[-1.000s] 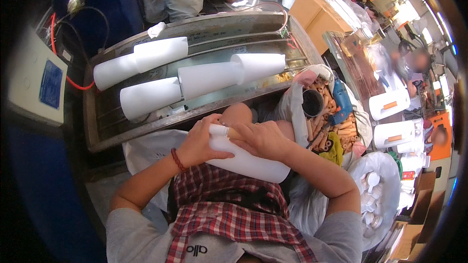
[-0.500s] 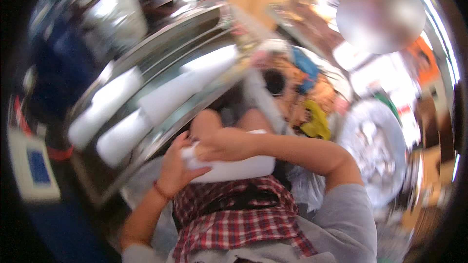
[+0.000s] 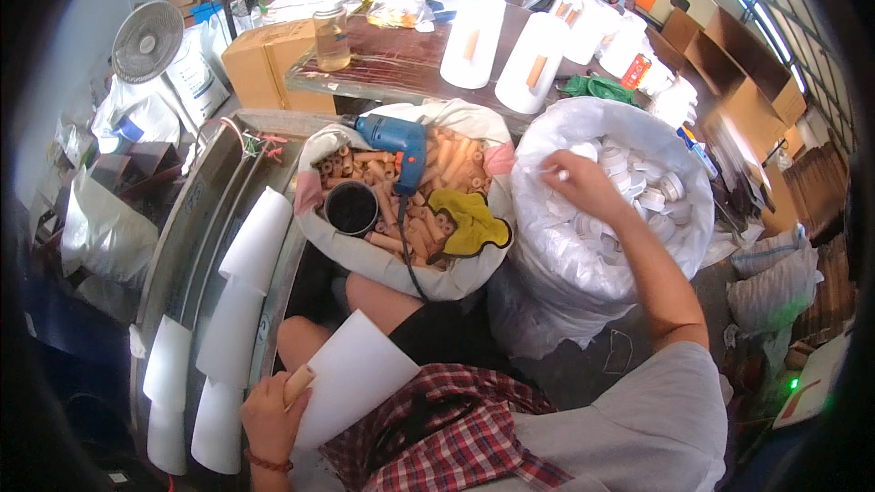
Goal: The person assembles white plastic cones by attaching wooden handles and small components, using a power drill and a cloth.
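Note:
My left hand [image 3: 266, 419] is closed around a short wooden handle [image 3: 298, 384] by the white tapered plastic piece [image 3: 354, 372], which leans across my lap. Over an open plastic-lined sack, my right hand [image 3: 583, 184] has its fingers bent together beside several white plastic caps [image 3: 643, 187]. A small white bit shows at its fingertips, too unclear to name.
A cloth sack [image 3: 365, 264] of wooden handles carries a blue power drill [image 3: 394, 135], a dark cup [image 3: 352, 208] and a yellow cloth [image 3: 467, 219]. White plastic pieces [image 3: 239, 333] lie in a trough at left. Finished-looking pieces [image 3: 472, 32] stand on the table ahead; people sit beyond.
Both hands were together on the white piece in my lap. My right hand has moved off to the cap sack, while my left now grips the handle. The view has turned and sharpened.

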A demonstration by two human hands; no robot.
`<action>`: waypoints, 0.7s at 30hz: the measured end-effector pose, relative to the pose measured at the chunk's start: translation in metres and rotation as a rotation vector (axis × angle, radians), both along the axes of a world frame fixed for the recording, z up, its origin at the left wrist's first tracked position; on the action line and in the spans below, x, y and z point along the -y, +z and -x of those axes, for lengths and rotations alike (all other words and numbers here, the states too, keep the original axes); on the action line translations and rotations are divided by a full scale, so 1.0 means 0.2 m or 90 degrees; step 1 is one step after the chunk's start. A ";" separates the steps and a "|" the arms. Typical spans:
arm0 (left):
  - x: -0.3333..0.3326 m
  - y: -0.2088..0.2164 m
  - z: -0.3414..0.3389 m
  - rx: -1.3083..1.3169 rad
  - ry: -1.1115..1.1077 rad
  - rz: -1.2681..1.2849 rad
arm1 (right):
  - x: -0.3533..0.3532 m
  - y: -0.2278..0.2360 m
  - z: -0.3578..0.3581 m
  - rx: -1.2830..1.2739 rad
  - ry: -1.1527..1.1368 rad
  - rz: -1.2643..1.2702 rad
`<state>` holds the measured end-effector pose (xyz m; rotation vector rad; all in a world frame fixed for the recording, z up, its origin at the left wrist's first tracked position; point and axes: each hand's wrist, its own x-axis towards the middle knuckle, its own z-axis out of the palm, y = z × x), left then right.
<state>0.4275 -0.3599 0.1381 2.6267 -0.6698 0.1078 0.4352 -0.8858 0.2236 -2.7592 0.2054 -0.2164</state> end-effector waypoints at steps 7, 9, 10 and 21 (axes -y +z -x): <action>-0.09 0.00 -0.16 -0.026 0.159 0.071 | 0.66 -0.44 0.10 -0.247 0.027 0.135; -0.09 0.03 -0.20 -0.099 0.319 0.344 | 0.61 -0.53 0.08 -0.255 -0.004 0.156; -0.11 0.01 -0.24 -0.063 0.351 0.457 | 0.60 -0.56 0.06 -0.248 -0.019 0.140; -0.12 -0.41 -0.28 -0.367 0.393 1.321 | 0.54 -0.30 0.19 0.055 -0.174 -0.037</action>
